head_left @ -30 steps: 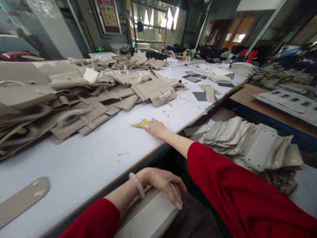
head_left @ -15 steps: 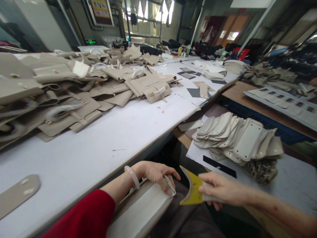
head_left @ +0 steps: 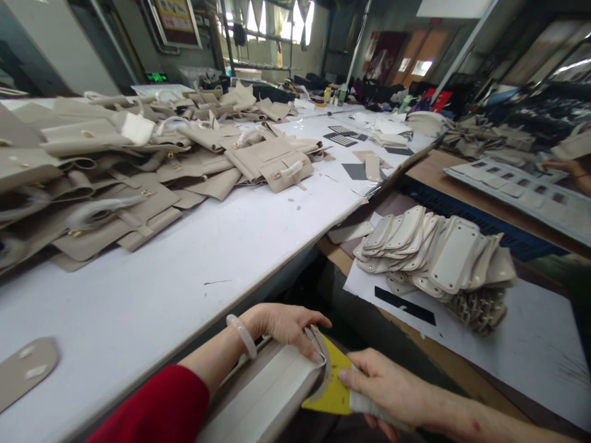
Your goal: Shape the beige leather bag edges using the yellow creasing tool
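Note:
At the lower middle, my left hand grips the end of a pale leather piece that is folded or stacked and lies over my lap. A light bangle circles that wrist. My right hand is closed around the wrapped handle of a yellow curved-edge scraper. The scraper's concave edge meets the end of the leather piece, close to my left fingertips. Whether the edge presses on it or only lies alongside, I cannot tell. The lower part of the leather piece runs out of view.
A white table bears a heap of beige bag parts and a rounded strap. On the right, a pile of pale leather tags lies beside a black strip. Another person's hand is at a tray.
My right hand has moved left with the yellow scraper, bringing its curved edge against the end of the leather piece. My left hand keeps its grip. Another person's hand has appeared at the right.

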The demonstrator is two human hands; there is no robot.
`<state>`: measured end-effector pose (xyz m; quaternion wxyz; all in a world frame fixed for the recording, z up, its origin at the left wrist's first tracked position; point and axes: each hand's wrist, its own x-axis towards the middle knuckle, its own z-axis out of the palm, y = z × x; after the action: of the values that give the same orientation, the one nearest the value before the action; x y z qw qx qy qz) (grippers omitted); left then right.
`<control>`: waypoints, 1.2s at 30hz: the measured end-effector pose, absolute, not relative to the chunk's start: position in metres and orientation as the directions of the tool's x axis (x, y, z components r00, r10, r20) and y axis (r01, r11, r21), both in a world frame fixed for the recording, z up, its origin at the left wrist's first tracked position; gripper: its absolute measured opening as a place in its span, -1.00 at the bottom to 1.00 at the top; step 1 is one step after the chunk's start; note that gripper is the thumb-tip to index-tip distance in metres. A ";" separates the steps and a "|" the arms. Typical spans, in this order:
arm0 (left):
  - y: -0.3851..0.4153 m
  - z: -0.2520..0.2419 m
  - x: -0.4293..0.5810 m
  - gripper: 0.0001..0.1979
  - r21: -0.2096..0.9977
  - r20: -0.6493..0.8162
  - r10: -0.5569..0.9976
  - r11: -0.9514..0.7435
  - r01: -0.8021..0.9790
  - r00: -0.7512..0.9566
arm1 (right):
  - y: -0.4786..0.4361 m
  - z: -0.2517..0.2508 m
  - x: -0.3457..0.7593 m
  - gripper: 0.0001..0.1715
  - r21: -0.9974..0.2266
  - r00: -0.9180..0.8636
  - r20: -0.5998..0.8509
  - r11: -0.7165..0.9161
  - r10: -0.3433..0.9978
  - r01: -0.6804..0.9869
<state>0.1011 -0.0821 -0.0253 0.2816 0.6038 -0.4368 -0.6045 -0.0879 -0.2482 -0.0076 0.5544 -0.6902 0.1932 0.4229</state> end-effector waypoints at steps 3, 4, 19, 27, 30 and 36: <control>-0.082 -0.025 0.101 0.07 0.863 -0.495 -0.862 -0.474 -0.176 -0.107 | -0.246 -0.010 -0.089 -0.64 -0.596 0.566 -0.802 -0.314 0.191 -0.739; -0.082 -0.025 0.102 0.06 0.863 -0.496 -0.862 -0.475 -0.174 -0.109 | -0.246 -0.011 -0.090 -0.63 -0.593 0.564 -0.804 -0.313 0.187 -0.742; -0.080 -0.036 0.106 0.12 0.866 -0.488 -0.867 -0.468 -0.176 -0.098 | -0.227 -0.020 -0.087 -0.60 -0.535 0.508 -0.845 -0.243 0.167 -0.809; -0.079 -0.043 0.106 0.21 0.872 -0.488 -0.866 -0.489 -0.023 -0.110 | -0.207 -0.023 -0.086 -0.38 -0.531 0.515 -0.847 -0.157 0.131 -0.833; -0.078 -0.048 0.104 0.32 0.878 -0.446 -0.886 -0.461 0.128 -0.127 | -0.197 -0.022 -0.083 -0.40 -0.536 0.526 -0.844 -0.123 0.105 -0.835; -0.076 -0.034 0.098 0.37 0.886 -0.458 -0.889 -0.459 0.064 -0.023 | -0.171 -0.024 -0.082 -0.37 -0.590 0.589 -0.805 0.017 0.066 -0.807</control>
<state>0.0982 -0.0757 -0.0338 0.3829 0.5847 -0.3524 -0.6224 -0.0824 -0.1711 -0.0243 0.6460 -0.6143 0.3016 0.3381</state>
